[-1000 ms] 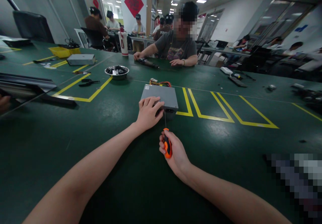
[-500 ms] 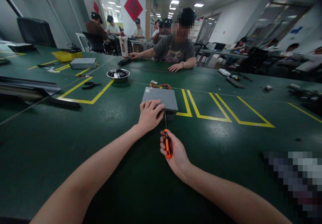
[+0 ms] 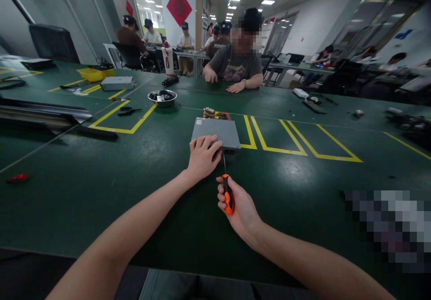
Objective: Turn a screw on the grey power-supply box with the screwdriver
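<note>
A grey metal computer power supply (image 3: 215, 129) lies on the green table in front of me, its bundle of coloured wires (image 3: 215, 113) at the far side. My left hand (image 3: 204, 156) grips its near left part, fingers over the top and thumb down by the near edge. In my right hand (image 3: 237, 201) is a screwdriver (image 3: 228, 196) with an orange and black handle, fingers wrapped round it. Its thin shaft points away from me to the near face of the power supply, by the socket. Whether the tip sits in a screw is too small to tell.
A metal bowl (image 3: 162, 98) with dark parts stands beyond, to the left. Pliers (image 3: 129, 111), a grey box (image 3: 117, 83), a yellow tray (image 3: 96, 74) and long metal rails (image 3: 40, 113) lie left. A red-handled object (image 3: 17, 178) is near left. Opposite sits a person (image 3: 232, 62).
The person opposite has drawn one hand back from beside the white bottle. My view has shifted slightly, showing the near table edge. The screwdriver's handle looks turned a little; both hands keep their holds.
</note>
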{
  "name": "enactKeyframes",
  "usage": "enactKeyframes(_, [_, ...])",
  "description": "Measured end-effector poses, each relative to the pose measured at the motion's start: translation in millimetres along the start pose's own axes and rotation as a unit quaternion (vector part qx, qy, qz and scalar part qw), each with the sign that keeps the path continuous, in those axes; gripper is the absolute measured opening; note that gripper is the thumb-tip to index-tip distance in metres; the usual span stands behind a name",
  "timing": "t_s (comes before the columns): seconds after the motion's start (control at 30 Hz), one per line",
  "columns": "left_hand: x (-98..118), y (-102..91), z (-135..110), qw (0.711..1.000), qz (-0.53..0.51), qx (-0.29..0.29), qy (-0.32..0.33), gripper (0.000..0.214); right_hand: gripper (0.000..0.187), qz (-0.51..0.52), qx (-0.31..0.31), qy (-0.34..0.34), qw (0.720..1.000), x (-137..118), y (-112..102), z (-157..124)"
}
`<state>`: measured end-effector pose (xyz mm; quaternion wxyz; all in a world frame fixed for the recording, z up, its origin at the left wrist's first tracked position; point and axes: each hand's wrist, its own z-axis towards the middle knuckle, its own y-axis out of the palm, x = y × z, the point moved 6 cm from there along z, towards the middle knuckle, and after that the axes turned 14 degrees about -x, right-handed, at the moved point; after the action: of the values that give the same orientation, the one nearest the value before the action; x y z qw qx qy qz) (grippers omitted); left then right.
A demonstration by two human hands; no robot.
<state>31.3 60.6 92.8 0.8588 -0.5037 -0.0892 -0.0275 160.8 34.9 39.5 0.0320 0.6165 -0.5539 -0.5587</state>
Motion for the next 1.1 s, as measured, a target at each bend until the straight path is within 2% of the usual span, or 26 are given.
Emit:
enactKeyframes(0.27, [-3.9, 2.6, 1.3, 1.0, 0.0, 0.006, 0.015, 0.022, 0.014, 0.01, -0.006, -0.015, 1.0, 4.4, -6.7, 7.9])
enactKeyframes(0.47, [-4.5, 1.7, 1.1, 1.0, 0.005, 0.016, 0.024, 0.022, 0.025, 0.013, -0.025, -0.015, 0.999, 9.9, -9.0, 11.5])
enactKeyframes(0.6, [-4.6, 2.0, 0.9, 0.999, 0.005, 0.018, 0.03, 0.022, 0.025, 0.009, -0.03, -0.012, 0.999, 10.5, -10.9, 13.1])
enactKeyframes(0.77, [-5.0, 2.5, 1.4, 0.999, 0.007, 0.023, 0.035, 0.023, 0.014, -0.004, -0.023, -0.023, 0.999, 8.3, -9.4, 12.8])
enactKeyframes(1.1, [-4.9, 4.3, 1.5, 0.999, 0.015, 0.024, 0.039, 0.023, 0.022, -0.012, -0.028, -0.002, 1.0, 6.7, -3.3, 10.4])
